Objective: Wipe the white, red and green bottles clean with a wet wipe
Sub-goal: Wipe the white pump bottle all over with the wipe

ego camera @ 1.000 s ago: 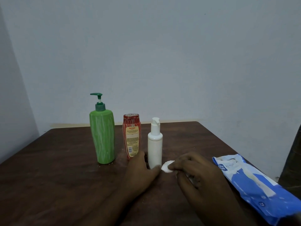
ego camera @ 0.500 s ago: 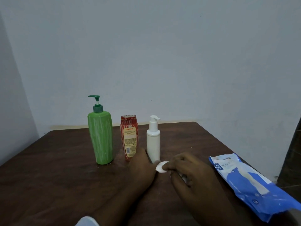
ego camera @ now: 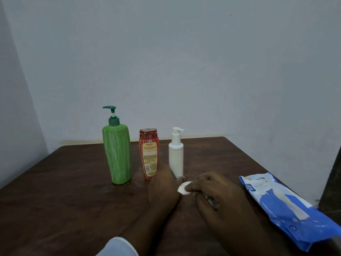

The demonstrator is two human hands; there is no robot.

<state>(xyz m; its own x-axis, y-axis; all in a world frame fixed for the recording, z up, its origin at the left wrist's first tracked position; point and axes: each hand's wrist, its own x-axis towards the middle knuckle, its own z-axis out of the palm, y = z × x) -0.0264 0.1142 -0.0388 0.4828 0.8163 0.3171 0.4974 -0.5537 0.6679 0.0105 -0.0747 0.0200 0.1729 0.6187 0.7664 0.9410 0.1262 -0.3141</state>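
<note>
Fingers (ego camera: 198,188) of the right hand (ego camera: 219,196) are curled in and pinch a small wad of white wet wipe (ego camera: 184,188), which sticks out to the left of the fingertips just above the dark wooden bench (ego camera: 55,191). More white shows under the curled palm, though how much of the wipe is bunched there is hidden. Beside it the left hand (ego camera: 163,187) lies with its back up, its fingers held close together and reaching toward the foot of the white bottle (ego camera: 176,156); whether they touch the bottle cannot be told from this angle, and they grip nothing visible. Three bottles stand upright in a row toward the far side of the bench: the green bottle (ego camera: 117,152) with its pump on the left, streaked with pale smears, the red bottle (ego camera: 149,154) in the middle standing on its cap with the label facing the camera, and the white pump bottle on the right. They stand near one another without touching. On the bench at the right lies a blue and white wipes pack (ego camera: 287,209), well apart from the bottles. A pale sleeve (ego camera: 118,247) shows at the bottom edge.
</note>
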